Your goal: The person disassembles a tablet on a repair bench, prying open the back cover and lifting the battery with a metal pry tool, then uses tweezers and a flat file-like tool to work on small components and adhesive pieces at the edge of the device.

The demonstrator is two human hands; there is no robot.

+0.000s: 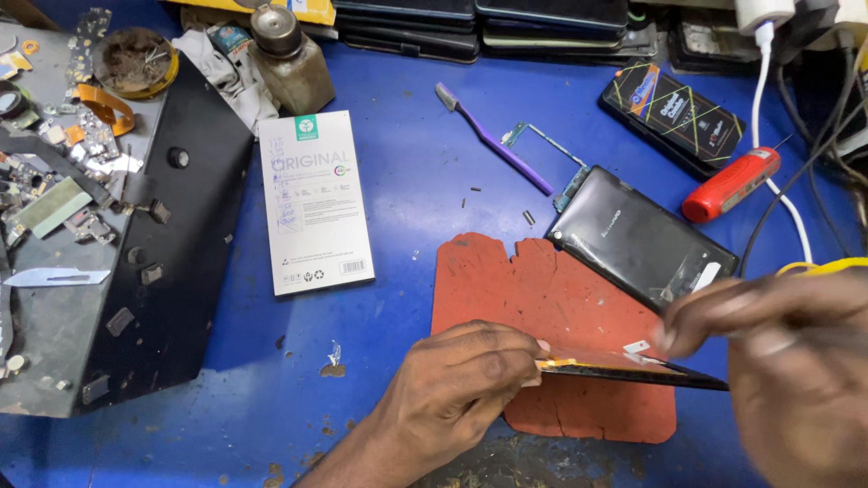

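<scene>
Blue workbench (407,181); left hand (452,380) pinching thin panel (624,369), long axis left-right; right hand (768,361) blurred, grip unclear

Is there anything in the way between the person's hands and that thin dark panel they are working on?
Nothing visible. The left hand already pinches one end of the thin dark panel, and the right hand touches it near the other end, over the red mat. The black phone back lies beyond the panel, not between.

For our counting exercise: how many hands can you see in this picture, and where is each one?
2. The left hand pinches the near end of a thin dark panel over the red mat. The right hand, blurred, grips its far end at the picture's right edge.
</scene>
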